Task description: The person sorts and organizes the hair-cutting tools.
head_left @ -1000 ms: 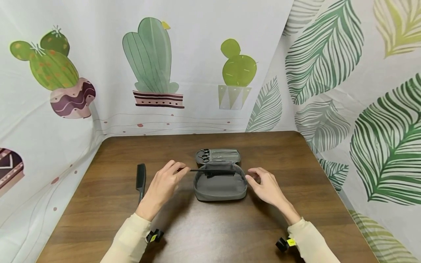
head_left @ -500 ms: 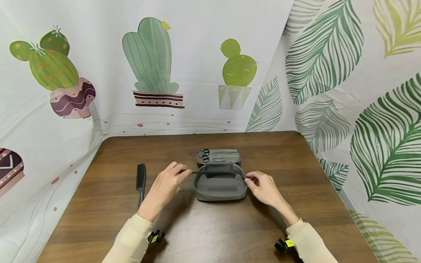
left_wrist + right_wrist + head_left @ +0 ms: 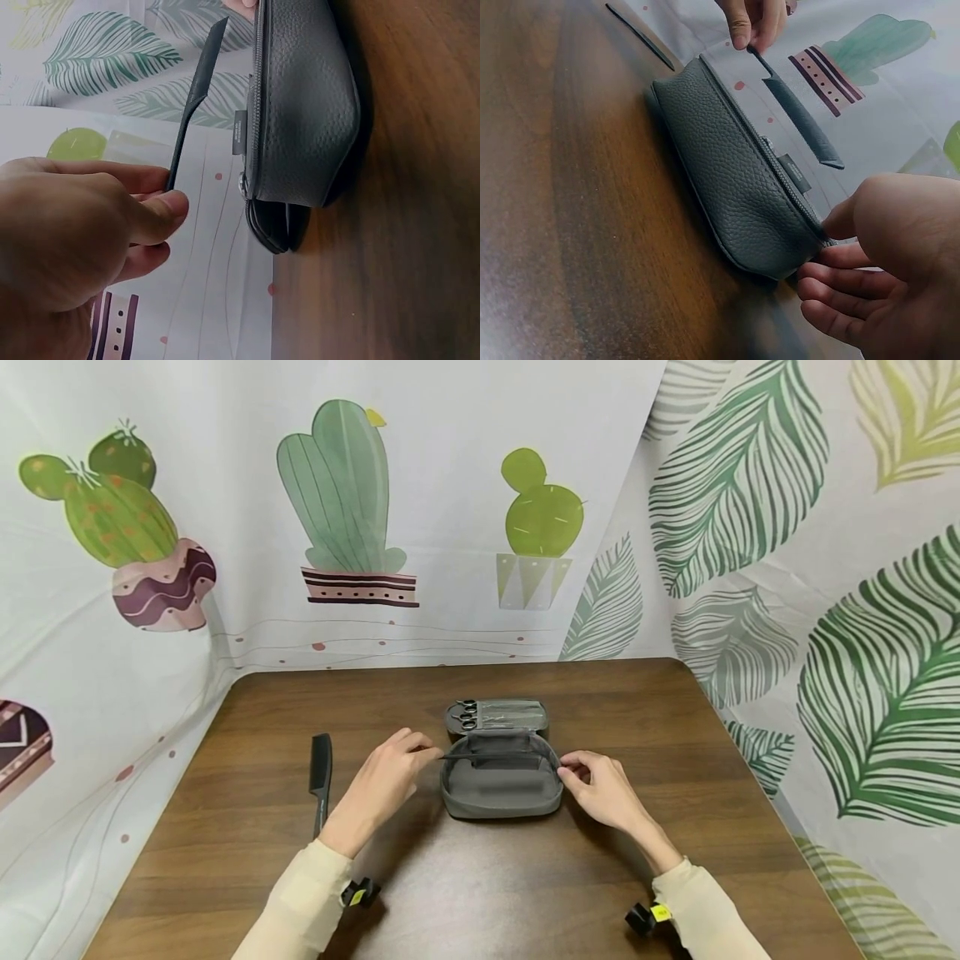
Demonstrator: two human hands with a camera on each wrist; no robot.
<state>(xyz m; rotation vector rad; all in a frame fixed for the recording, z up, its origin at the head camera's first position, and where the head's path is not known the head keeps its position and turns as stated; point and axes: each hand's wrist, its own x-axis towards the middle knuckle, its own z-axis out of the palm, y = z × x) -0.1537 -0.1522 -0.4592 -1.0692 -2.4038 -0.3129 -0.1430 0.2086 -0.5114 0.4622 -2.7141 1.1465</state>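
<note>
A grey zip case (image 3: 502, 808) lies on the table with its lid folded back. My left hand (image 3: 384, 785) pinches a black comb (image 3: 202, 71) by its thin handle; the comb's toothed part extends rightward over the case's opening. In the right wrist view the comb (image 3: 802, 120) hangs above the zipped rim. Thumb and fingers of my right hand (image 3: 603, 785) pinch the right edge of the case, and the right wrist view has them at the zip corner (image 3: 825, 241).
A second black comb (image 3: 321, 768) lies left of my left hand, its lower handle hidden by the wrist. Scissors (image 3: 468, 714) sit in the clear-pocketed lid (image 3: 536, 717) behind the case. The wooden table (image 3: 480, 893) ends at a printed cloth backdrop (image 3: 450, 527).
My left hand has shifted slightly right, bringing the comb a little lower across the opening. My right hand has moved in from just beside the case to pinch its right edge.
</note>
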